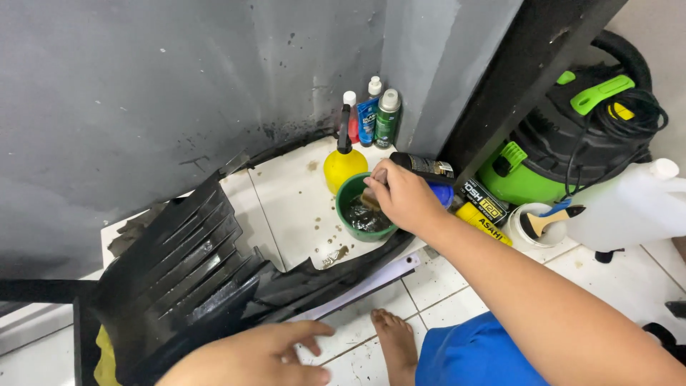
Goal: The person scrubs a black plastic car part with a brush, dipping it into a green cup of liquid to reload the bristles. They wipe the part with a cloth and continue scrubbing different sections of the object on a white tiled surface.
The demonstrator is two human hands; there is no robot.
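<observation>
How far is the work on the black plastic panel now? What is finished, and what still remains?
Done: part of the black ribbed panel near its lower middle looks glossy, as if already wet or coated. In hand: the right hand dips a brownish pad into dark liquid in the green bowl, while the left hand rests on the panel's near edge. Left: the upper ribs look dull and dusty.

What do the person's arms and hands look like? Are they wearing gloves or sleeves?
No gloves and no sleeves. Both hands are bare: the left hand and the right hand show bare fingers with no rings that I can see. The right forearm is uncovered all the way up, with no watch or bracelet. Only a little of the left arm shows, also bare.
</observation>
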